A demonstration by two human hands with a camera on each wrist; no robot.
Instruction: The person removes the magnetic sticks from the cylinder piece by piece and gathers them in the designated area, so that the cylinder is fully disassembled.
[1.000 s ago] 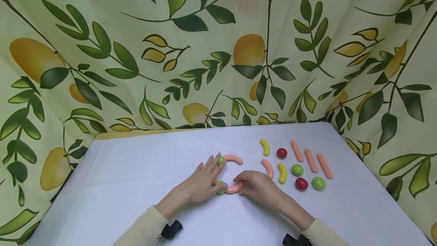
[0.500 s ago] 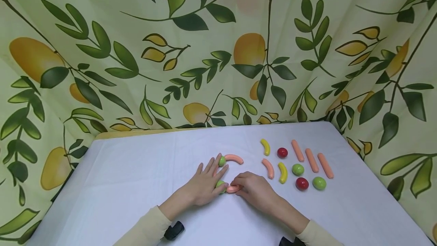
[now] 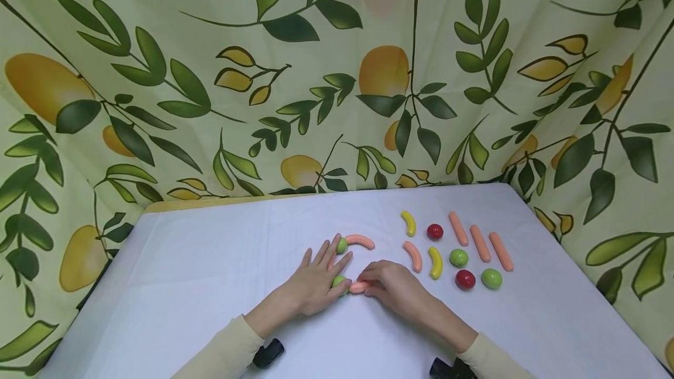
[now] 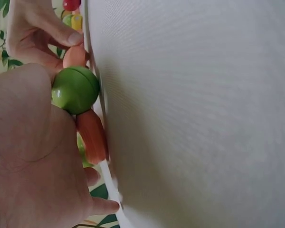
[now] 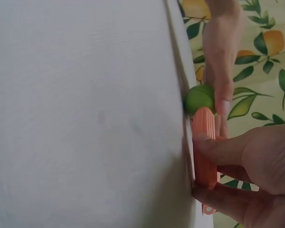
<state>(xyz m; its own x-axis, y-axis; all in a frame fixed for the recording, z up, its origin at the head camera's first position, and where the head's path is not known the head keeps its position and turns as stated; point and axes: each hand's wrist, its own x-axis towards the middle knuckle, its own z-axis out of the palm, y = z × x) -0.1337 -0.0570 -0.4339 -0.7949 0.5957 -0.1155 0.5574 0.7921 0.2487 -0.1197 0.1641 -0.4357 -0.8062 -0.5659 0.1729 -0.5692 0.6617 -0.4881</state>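
My left hand (image 3: 316,285) lies over the white tabletop with its fingers straight and spread. Its thumb touches a green ball (image 3: 339,283), and its fingertips are beside another green ball (image 3: 342,245). Between the two balls, partly under the fingers, is a salmon-pink ridged piece (image 4: 91,137). My right hand (image 3: 397,288) pinches a curved salmon-pink sausage-shaped piece (image 5: 205,166) between thumb and fingers. The near end of that piece is right at the lower green ball. A further curved pink piece (image 3: 361,241) extends rightward from the upper ball.
Right of my hands lie a curved pink piece (image 3: 413,257), two yellow banana-shaped pieces (image 3: 435,263), two red balls (image 3: 465,280), two green balls (image 3: 491,278) and three straight pink sticks (image 3: 480,244). A leaf-patterned curtain (image 3: 316,104) hangs behind the table.
My right hand has shifted slightly left, and the piece in it has turned, so less of its curve shows. My left fingers have spread, uncovering more of the upper green ball.
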